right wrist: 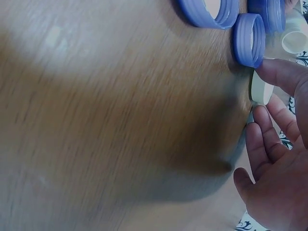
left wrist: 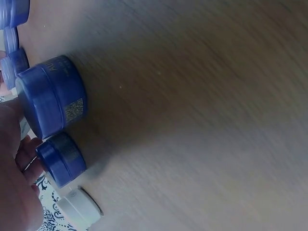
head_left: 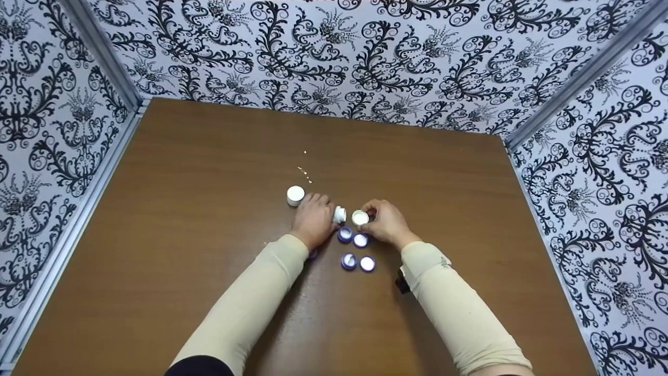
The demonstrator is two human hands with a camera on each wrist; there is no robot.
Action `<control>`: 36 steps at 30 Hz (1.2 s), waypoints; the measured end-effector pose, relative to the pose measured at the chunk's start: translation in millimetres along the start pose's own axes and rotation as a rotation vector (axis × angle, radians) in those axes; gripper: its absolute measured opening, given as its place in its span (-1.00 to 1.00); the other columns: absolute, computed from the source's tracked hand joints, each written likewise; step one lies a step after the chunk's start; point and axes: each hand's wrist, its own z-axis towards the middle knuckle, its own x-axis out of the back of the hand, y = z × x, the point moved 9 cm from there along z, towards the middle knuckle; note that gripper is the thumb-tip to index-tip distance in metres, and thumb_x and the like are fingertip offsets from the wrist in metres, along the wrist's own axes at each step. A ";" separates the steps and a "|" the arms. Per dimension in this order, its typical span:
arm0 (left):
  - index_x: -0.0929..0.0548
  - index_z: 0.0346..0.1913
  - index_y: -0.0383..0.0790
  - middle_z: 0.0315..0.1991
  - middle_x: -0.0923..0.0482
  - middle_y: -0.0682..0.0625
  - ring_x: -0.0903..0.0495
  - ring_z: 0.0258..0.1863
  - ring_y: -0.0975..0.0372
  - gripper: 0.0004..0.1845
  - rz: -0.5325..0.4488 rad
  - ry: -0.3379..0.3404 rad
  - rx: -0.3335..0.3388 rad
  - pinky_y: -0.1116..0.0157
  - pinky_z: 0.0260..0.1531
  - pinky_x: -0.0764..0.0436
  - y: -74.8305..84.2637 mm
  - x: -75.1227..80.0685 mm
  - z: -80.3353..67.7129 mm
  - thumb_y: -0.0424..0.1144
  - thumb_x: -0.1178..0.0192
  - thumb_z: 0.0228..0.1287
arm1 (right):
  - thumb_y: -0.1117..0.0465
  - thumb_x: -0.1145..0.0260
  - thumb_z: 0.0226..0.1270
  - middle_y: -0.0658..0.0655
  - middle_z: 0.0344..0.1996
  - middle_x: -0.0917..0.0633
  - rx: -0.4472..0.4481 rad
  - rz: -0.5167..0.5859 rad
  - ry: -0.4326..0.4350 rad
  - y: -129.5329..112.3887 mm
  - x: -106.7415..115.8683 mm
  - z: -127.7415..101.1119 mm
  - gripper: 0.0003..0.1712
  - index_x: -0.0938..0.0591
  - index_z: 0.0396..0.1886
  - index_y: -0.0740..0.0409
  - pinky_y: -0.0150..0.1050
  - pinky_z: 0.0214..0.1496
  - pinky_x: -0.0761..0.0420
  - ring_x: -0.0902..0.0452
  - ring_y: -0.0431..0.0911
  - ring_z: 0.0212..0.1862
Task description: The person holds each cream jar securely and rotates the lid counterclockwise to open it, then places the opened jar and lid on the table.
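Brown wooden table (head_left: 209, 209), black-and-white patterned walls (head_left: 365, 57)

A brown wooden table (head_left: 198, 172) with a fine grain filled the middle of the room. Three walls stood close around it, the back wall (head_left: 334, 57), the left wall (head_left: 47, 130) and the right wall (head_left: 610, 172), all covered with white wallpaper bearing black curling ornaments. Pale grey strips (head_left: 102, 57) ran along the corners and along the table's left edge. The light was even and soft, perhaps coming from above, giving a mild shine on the tabletop.
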 end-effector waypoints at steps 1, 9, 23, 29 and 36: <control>-0.68 -0.02 -0.23 -0.07 -0.58 -0.07 -0.50 0.06 0.04 -0.52 -0.003 -0.002 0.003 0.09 0.31 -0.24 -0.4 -0.6 0.3 0.09 -0.35 0.20 | 0.21 -0.63 -0.09 0.11 -0.24 -0.62 0.002 0.000 -0.001 -0.6 0.0 -0.1 -0.55 -0.68 -0.15 0.15 -0.07 -0.02 -0.48 -0.52 -0.01 -0.15; -0.67 -0.01 -0.25 -0.07 -0.58 -0.10 -0.50 0.06 0.01 -0.52 -0.013 0.003 0.007 0.08 0.28 -0.27 0.1 -2.8 3.3 0.09 -0.33 0.22 | 0.22 -0.61 -0.10 0.13 -0.22 -0.62 -0.006 -0.003 -0.005 -1.5 0.2 0.0 -0.54 -0.68 -0.14 0.16 -0.05 -0.01 -0.48 -0.53 0.01 -0.13; -0.71 -0.05 -0.25 -0.07 -0.52 -0.11 -0.45 0.07 0.00 -0.41 0.001 -0.056 0.055 0.08 0.22 -0.27 -4.7 -3.9 4.5 0.23 -0.32 0.15 | 0.22 -0.62 -0.07 0.11 -0.19 -0.61 -0.044 -0.006 -0.015 3.4 -1.9 1.1 -0.55 -0.68 -0.12 0.12 -0.08 0.01 -0.47 -0.51 -0.01 -0.11; -0.71 -0.04 -0.24 -0.05 -0.50 -0.12 -0.43 0.08 -0.01 -0.39 0.001 -0.066 0.059 0.08 0.22 -0.26 -6.7 -9.3 5.5 0.26 -0.31 0.15 | 0.21 -0.63 -0.09 0.10 -0.19 -0.61 -0.056 -0.008 -0.016 2.4 -1.2 1.2 -0.54 -0.68 -0.13 0.12 -0.11 0.00 -0.46 -0.51 -0.03 -0.12; -0.70 -0.01 -0.24 -0.05 -0.49 -0.12 -0.44 0.07 -0.02 -0.38 -0.009 -0.068 0.061 0.07 0.21 -0.27 -8.0 -12.9 6.0 0.27 -0.30 0.15 | 0.21 -0.63 -0.10 0.11 -0.21 -0.61 -0.047 -0.016 -0.009 1.7 -1.0 0.7 -0.54 -0.68 -0.14 0.12 -0.10 -0.01 -0.46 -0.51 -0.02 -0.13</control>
